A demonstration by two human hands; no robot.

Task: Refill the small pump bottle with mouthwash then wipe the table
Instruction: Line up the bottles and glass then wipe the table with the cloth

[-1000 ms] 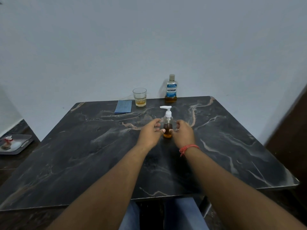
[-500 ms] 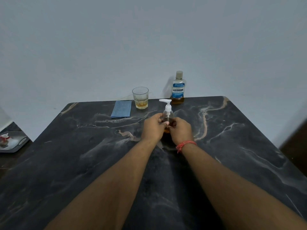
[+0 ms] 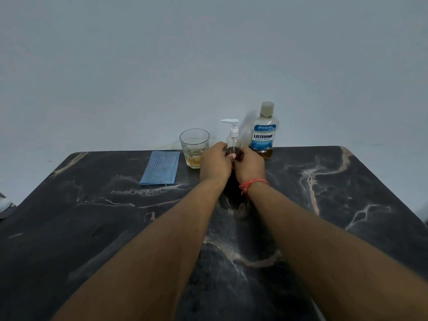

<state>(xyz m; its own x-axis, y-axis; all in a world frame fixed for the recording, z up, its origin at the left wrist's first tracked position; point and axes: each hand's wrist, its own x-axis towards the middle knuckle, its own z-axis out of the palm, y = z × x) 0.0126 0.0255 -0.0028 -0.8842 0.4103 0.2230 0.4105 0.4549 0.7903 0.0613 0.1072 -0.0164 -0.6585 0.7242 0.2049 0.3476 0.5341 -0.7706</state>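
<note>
A small clear pump bottle with a white pump head stands upright near the far edge of the dark marble table, with brown liquid in its lower part. My left hand and my right hand wrap its lower body from both sides. Just right of it, by the wall, stands the Listerine mouthwash bottle, capped, with a little amber liquid at the bottom. A folded blue cloth lies flat to the left.
A clear glass holding a little amber liquid stands between the cloth and my left hand, very close to my fingers. A plain wall rises right behind the table's far edge. A red thread circles my right wrist.
Both hands have closed around the pump bottle and slid it farther back on the table, toward the glass and the mouthwash bottle. My head has moved closer and lower.
</note>
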